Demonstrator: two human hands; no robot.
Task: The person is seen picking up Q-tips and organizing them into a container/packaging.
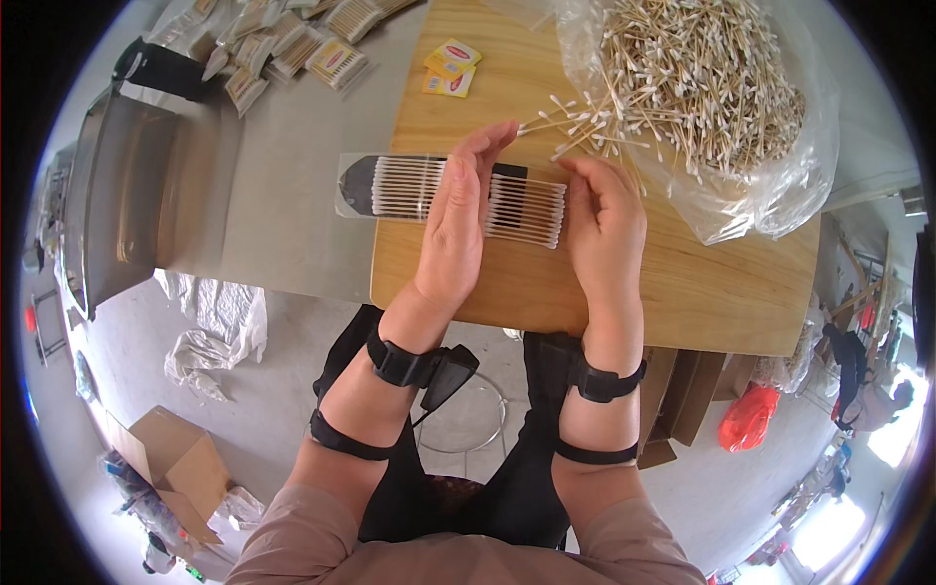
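Note:
A row of cotton swabs lies side by side on the wooden table between my two hands, partly over a dark flat board. My left hand stands on edge at the row's left end, its fingers straight and held together. Slightly bent, the fingers of my right hand rest beside the white tips at the right end, not wrapped round anything. To the left of my left hand, a second row of swabs lies in a clear plastic sleeve over the board. My left hand hides where the rows come closest.
A large clear bag holds a heap of loose swabs at the far right, some spilling toward my right hand. Two yellow cards lie on the wooden table. Packed swab bundles cover the far left grey surface.

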